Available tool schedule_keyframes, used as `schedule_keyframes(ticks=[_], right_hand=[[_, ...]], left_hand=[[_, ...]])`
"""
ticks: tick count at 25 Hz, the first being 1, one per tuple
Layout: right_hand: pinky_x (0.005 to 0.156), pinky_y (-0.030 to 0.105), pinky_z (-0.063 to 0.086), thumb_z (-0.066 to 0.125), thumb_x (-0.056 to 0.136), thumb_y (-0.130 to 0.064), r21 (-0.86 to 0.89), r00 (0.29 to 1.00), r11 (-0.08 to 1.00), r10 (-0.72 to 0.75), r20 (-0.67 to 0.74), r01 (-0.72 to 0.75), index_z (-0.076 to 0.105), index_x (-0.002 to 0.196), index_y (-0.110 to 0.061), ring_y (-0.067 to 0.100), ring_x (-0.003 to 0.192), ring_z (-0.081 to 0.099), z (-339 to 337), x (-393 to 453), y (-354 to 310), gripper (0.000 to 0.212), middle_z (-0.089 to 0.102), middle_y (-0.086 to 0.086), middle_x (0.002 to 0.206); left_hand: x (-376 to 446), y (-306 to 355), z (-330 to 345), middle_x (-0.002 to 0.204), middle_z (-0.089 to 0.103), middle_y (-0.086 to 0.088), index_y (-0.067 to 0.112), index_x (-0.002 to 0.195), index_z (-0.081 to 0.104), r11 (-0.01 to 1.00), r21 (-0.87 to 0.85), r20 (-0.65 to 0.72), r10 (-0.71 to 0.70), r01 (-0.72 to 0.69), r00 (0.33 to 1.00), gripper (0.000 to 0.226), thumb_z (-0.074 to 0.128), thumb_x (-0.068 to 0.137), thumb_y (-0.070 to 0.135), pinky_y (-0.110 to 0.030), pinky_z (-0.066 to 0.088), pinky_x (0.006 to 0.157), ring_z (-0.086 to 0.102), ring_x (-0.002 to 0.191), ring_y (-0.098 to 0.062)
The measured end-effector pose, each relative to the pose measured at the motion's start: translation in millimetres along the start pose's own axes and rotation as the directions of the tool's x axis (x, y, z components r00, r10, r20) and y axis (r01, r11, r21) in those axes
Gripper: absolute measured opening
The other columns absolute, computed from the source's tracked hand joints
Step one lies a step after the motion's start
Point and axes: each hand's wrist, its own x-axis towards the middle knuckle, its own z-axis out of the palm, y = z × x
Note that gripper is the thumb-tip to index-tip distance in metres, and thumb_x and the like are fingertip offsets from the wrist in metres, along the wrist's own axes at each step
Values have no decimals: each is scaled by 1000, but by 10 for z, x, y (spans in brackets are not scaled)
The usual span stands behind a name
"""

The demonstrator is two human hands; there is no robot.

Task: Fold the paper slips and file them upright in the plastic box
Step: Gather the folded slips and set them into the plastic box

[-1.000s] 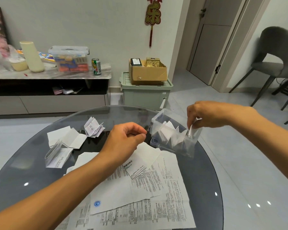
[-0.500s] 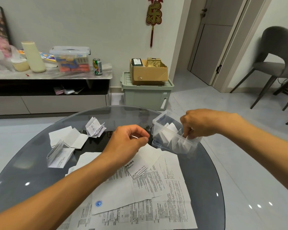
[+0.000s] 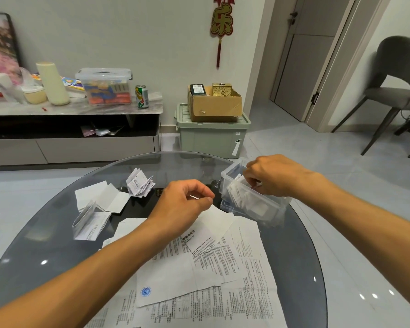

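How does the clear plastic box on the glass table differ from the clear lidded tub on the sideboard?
The plastic box is open-topped, while the lidded tub is closed. The box holds white folded slips, the tub colourful contents. The right hand reaches into the box, and nothing touches the tub. The box looks tilted, the tub level. Both are see-through plastic.

Red-and-gold wall hanging (image 3: 221,20) bore the single character 乐, readable. Folded slip bundle (image 3: 140,183) toward the far edge of the glass table (image 3: 45,245) showed large dark characters, not legible; printed sheets (image 3: 223,268) at the near edge carried dense small print and a round blue emblem (image 3: 146,291), none readable. Green can (image 3: 141,96) on the sideboard had a label too blurred to read.
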Motion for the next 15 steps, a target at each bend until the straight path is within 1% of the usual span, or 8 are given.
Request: schedule_keyframes(ticks=[2, 6, 9, 11, 13, 15], right_hand=[[58, 24, 36, 67, 88, -23, 25, 1000, 1000, 11, 15, -11, 51, 84, -26, 18, 79, 55, -3, 5, -18, 18, 58, -6, 87], [60, 27, 43, 68, 85, -19, 58, 995, 997, 42, 87, -48, 48, 82, -27, 18, 76, 55, -40, -19, 10, 22, 60, -5, 87], [61, 30, 44, 61, 82, -7, 97, 991, 991, 79, 111, -90, 49, 80, -27, 20, 78, 56, -83, -65, 33, 24, 61, -3, 88], [59, 28, 43, 56, 82, 0, 122, 986, 985, 104, 131, -120, 52, 78, -27, 20, 78, 56, -123, -121, 32, 27, 59, -2, 86], [59, 29, 46, 57, 83, 2, 168, 986, 975, 125, 111, -143, 53, 76, -28, 19, 77, 57, -170, -184, 8, 31, 60, -3, 84], [62, 32, 50, 59, 82, 2, 244, 989, 958, 145, 30, -148, 52, 74, -29, 17, 75, 56, -249, -239, -59, 33, 61, -4, 83]], left_hand=[[-1, -7, -9, 80, 73, 9, 25, 80, 75, 1000, 1, 2, -4, 4, 1000, 12, 71, 88, 17, -43, 57, 89, 68, 85, -12], [7, -12, -23, 79, 73, 8, 25, 80, 75, 1000, 11, -4, -6, 6, 1000, 12, 72, 88, 17, -44, 57, 88, 69, 86, -20], [5, -14, -23, 79, 73, 7, 25, 80, 75, 1000, 17, -3, 0, 0, 1000, 12, 72, 87, 17, -44, 58, 87, 69, 86, -19], [8, -20, -24, 79, 73, 7, 25, 79, 75, 1000, 20, -2, 3, -3, 1000, 12, 72, 87, 17, -43, 58, 86, 69, 87, -21], [1, -28, -45, 79, 74, 6, 25, 80, 75, 1000, 21, -6, 1, -1, 1000, 12, 72, 87, 17, -41, 58, 85, 70, 87, -22], [-1, -55, -93, 80, 74, 5, 25, 80, 75, 1000, 28, -13, -8, 9, 1000, 12, 72, 87, 16, -40, 57, 83, 70, 86, -22]])
